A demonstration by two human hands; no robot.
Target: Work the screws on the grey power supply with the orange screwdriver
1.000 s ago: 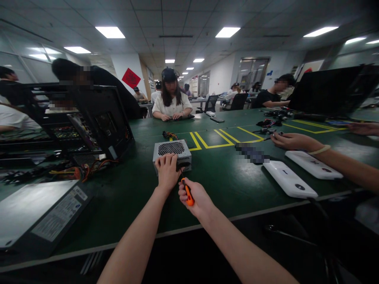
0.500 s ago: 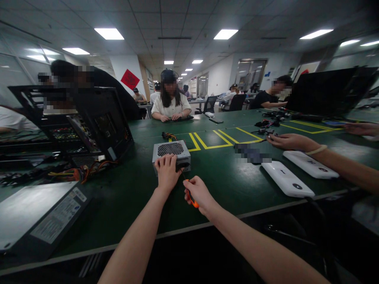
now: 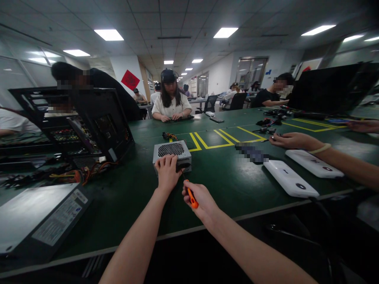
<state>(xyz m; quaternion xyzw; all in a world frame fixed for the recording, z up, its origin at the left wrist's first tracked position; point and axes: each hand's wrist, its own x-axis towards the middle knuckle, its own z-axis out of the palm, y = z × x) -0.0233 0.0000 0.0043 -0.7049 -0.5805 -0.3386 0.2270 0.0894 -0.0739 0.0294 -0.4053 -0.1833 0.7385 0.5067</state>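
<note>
A grey computer power supply (image 3: 185, 146) with a honeycomb-perforated top sits on the green table in front of me. My left hand (image 3: 166, 170) grips its near edge, fingers bent over the top. In my right hand (image 3: 197, 197) is a screwdriver (image 3: 192, 198) with an orange and black handle. Its thin shaft points away from me, toward the near side of the power supply by my left fingertips. A dark part (image 3: 184, 165) shows on that side. I cannot make out exactly where the screwdriver tip touches.
At left stand an open black computer case (image 3: 100, 122) with loose cables and a larger labelled silver box (image 3: 38, 213). Two white devices (image 3: 290, 179) lie at right, near another person's hand (image 3: 286, 140). Yellow tape (image 3: 217, 146) marks the green table (image 3: 225, 173). A person sits opposite.
My right hand has turned slightly, so the orange handle shows more. My left hand stays on the power supply.
</note>
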